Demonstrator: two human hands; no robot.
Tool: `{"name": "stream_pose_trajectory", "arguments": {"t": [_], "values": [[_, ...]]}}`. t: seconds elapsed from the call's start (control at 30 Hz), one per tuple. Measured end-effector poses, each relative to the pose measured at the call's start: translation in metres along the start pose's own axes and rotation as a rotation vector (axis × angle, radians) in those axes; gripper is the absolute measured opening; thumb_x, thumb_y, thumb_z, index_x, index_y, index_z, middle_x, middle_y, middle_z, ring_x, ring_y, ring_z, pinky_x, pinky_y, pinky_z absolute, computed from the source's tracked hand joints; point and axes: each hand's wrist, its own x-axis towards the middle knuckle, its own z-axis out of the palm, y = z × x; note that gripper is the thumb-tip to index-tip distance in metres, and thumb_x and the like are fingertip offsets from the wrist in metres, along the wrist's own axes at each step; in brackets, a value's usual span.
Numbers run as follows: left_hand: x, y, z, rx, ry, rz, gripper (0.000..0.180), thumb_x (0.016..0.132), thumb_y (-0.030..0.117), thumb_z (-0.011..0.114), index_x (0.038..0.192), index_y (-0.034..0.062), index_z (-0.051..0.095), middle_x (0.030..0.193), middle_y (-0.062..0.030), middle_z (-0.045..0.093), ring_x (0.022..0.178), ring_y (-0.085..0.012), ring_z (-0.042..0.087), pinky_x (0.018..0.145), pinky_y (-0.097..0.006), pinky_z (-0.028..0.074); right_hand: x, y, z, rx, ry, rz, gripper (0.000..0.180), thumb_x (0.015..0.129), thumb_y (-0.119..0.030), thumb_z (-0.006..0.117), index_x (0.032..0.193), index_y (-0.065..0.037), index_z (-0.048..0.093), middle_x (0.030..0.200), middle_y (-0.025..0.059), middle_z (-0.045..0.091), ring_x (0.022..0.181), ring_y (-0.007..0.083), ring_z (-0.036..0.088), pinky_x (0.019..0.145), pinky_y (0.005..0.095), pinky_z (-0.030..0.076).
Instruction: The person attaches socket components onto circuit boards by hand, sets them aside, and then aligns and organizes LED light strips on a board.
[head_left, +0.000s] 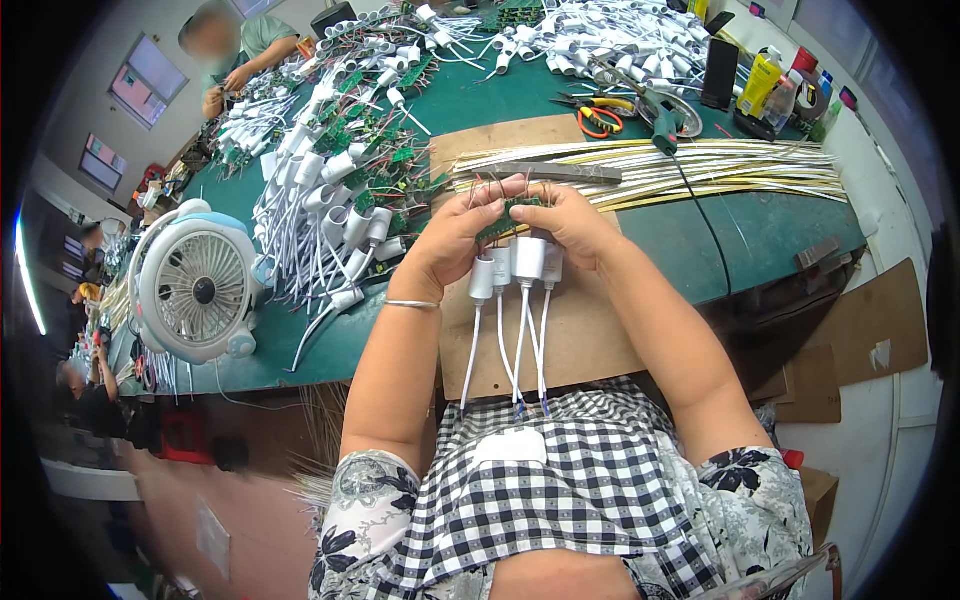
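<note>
Both my hands meet over a brown board (600, 345) at the table's near edge. Between them is a small green circuit board (497, 229) with thin reddish wires sticking up from it. My left hand (452, 232) is closed on its left side, thumb on top. At the other side my right hand (580, 226) pinches it, thumb pointing inward. Just below the fingers sit several white cylindrical housings (528, 260), with white cables (503, 345) hanging toward my checkered apron (540, 480). How the housings join the circuit board is hidden by my fingers.
Long white and yellow strips (720, 175) and a grey bar (560, 172) lie just beyond my hands. Piled housings and boards (335, 170) fill the left; a fan (200, 285) stands there. Pliers (600, 118), a soldering iron (662, 125) and bottles (760, 80) are far right. Another person (240, 55) works far left.
</note>
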Motion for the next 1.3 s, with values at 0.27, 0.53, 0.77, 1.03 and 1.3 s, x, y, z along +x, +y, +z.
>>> {"name": "stream_pose_trajectory", "arguments": {"t": [0.27,0.53,0.77,1.03,1.3], "values": [[0.001,-0.015,-0.002,-0.04,0.095,0.043,0.041,0.095,0.018,0.057,0.133,0.0056,0.049,0.132,-0.0041,0.052,0.12,-0.0152,0.05,0.101,-0.033,0.041,0.003,0.002,-0.004,0.013,0.008,0.018,0.021,0.084,-0.016,0.069,0.103,-0.012,0.063,0.087,-0.0004,0.063,0.072,0.0079,0.058,0.065,0.0251,0.048],[0.013,-0.031,-0.001,0.122,0.251,0.083,0.033,0.097,0.019,0.053,0.125,0.0012,0.055,0.118,-0.0066,0.06,0.111,-0.0143,0.053,0.096,-0.029,0.042,0.008,0.007,-0.001,-0.391,0.053,-0.099,0.03,0.081,-0.015,0.07,0.109,-0.004,0.066,0.09,0.0028,0.067,0.076,0.0133,0.062,0.069,0.0292,0.05],[0.019,-0.042,0.007,0.15,0.409,0.11,0.03,0.098,0.017,0.051,0.12,-0.0009,0.057,0.114,-0.0079,0.062,0.098,-0.0137,0.059,0.084,-0.028,0.049,0.01,0.012,0.005,-0.755,0.242,-0.148,0.025,0.083,-0.014,0.069,0.105,-0.003,0.066,0.091,0.0044,0.068,0.077,0.0131,0.063,0.069,0.0297,0.05],[0.014,-0.031,0.004,0.16,0.278,-0.047,0.033,0.094,0.017,0.058,0.125,0.0037,0.057,0.11,-0.0081,0.064,0.093,-0.0143,0.062,0.078,-0.029,0.053,0.005,0.014,-0.01,-0.086,0.017,0.034,0.026,0.084,-0.007,0.063,0.11,-0.006,0.062,0.096,0.0038,0.066,0.084,0.0104,0.063,0.074,0.0263,0.05],[0.021,-0.048,-0.004,0.082,0.457,-0.004,0.022,0.093,0.015,0.06,0.109,0.0012,0.064,0.094,-0.0062,0.067,0.078,-0.0132,0.063,0.067,-0.028,0.053,0.021,0.028,0.008,-0.801,0.292,-0.231,0.025,0.078,-0.02,0.069,0.096,-0.002,0.068,0.087,0.0193,0.068,0.08,0.0335,0.065,0.074,0.0416,0.05]]}}
